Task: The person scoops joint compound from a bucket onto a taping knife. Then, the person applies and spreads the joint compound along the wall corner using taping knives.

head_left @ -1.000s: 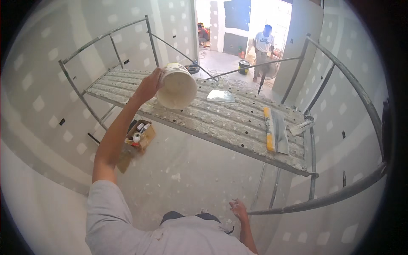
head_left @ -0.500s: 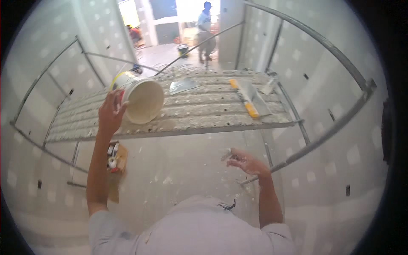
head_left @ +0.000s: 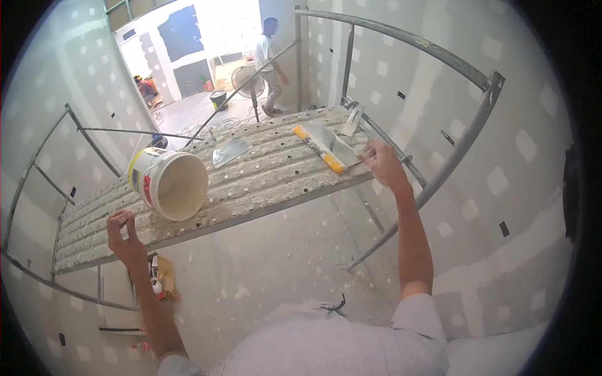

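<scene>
A white bucket [head_left: 141,178] with a coloured label lies on its side on the ridged scaffold plank [head_left: 263,182], its mouth towards me and pale residue inside. Just in front of it, apart from its wall, my left hand [head_left: 125,238] is raised with fingers loosely bent and nothing in them. On the right, my right hand [head_left: 384,164] reaches over the plank's end, its slightly blurred fingers beside the blade corner of a wide taping knife with a yellow handle [head_left: 320,149]. Whether they touch the blade I cannot tell. A flat metal scraper blade [head_left: 231,152] lies between bucket and knife.
Scaffold rails [head_left: 433,53] curve around both sides. At the far right of the plank lies a smaller putty-covered tool [head_left: 353,120]. Below left, a box of supplies [head_left: 164,276] sits on the floor. Beyond stand a fan [head_left: 248,81], a dark bucket [head_left: 218,99] and another person [head_left: 266,62].
My left hand has let go of the bucket and drawn back towards me. My right hand has moved up and forward to the taping knife. The view has turned.
</scene>
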